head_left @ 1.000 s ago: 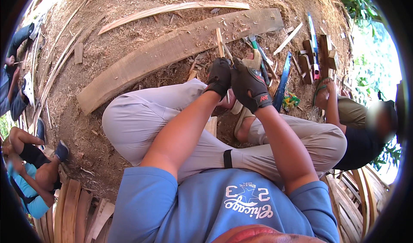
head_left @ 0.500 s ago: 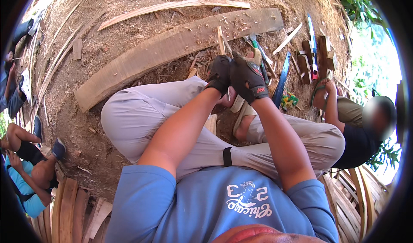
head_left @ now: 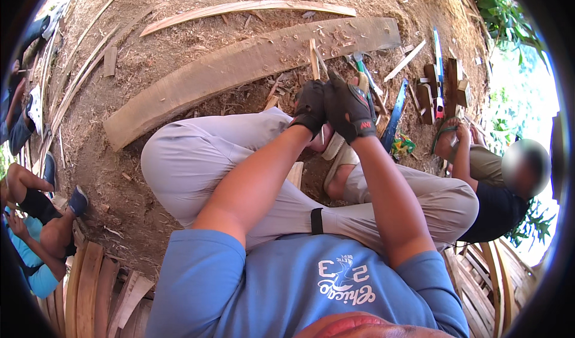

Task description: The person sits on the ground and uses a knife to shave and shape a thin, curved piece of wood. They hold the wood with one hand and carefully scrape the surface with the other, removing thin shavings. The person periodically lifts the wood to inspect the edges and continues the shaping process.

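Both my gloved hands meet above my crossed legs. My left hand (head_left: 309, 105), in a black glove, is closed round the lower end of a narrow pale wooden stick (head_left: 314, 59), which points away from me. Pressed up beside it is my right hand (head_left: 350, 107), also gloved in black with bare fingertips, its fingers curled. A thin greyish strip (head_left: 320, 58) runs out of that hand close along the stick; whether it is a blade or wood I cannot tell. Just beyond the hands lies a broad curved plank (head_left: 197, 83) strewn with shavings.
A hammer with a green handle (head_left: 359, 62), a blue handsaw (head_left: 395, 113) and dark wood blocks (head_left: 455, 83) lie to the right. One person (head_left: 500, 203) sits at the right, others at the left. Curved wooden staves (head_left: 90, 284) are stacked behind me.
The whole view has shifted slightly right and down. My hands stay together on the stick, with only a slight change in the right hand's tilt.
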`<act>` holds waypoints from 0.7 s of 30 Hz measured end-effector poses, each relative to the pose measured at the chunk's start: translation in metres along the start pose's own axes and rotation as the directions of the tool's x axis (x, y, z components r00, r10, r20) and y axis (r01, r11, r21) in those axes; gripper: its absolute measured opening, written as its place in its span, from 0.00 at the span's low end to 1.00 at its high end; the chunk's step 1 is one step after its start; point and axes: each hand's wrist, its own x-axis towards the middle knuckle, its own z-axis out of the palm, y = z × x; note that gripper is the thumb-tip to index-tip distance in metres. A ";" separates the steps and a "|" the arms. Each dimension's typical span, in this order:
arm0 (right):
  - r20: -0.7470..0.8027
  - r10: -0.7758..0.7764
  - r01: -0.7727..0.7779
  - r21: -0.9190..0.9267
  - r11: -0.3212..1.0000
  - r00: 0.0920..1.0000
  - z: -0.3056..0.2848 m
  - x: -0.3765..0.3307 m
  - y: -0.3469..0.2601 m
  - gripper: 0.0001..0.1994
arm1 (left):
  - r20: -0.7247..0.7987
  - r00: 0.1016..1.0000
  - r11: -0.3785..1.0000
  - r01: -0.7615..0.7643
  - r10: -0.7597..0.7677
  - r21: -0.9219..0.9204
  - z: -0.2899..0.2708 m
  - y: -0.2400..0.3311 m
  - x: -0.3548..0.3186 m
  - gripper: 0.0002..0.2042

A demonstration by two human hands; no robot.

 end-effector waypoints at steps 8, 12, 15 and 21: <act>0.001 -0.105 0.105 -0.056 0.993 0.994 -0.007 -0.006 0.004 0.23 | -0.105 0.992 0.991 0.051 -0.064 -0.127 0.002 -0.001 -0.003 0.21; -0.062 -0.304 0.284 -0.222 0.933 0.951 0.000 0.012 0.002 0.13 | -0.094 0.995 0.958 -0.010 -0.018 -0.287 0.011 -0.003 0.000 0.20; -0.029 -0.209 0.202 -0.159 0.966 0.977 -0.003 0.004 -0.004 0.13 | -0.079 0.966 0.968 -0.239 0.245 0.078 0.000 0.001 -0.007 0.20; -0.048 -0.098 0.094 -0.083 0.992 0.994 0.012 0.033 0.007 0.21 | -0.007 0.984 0.982 -0.178 0.179 0.069 -0.007 0.013 -0.009 0.15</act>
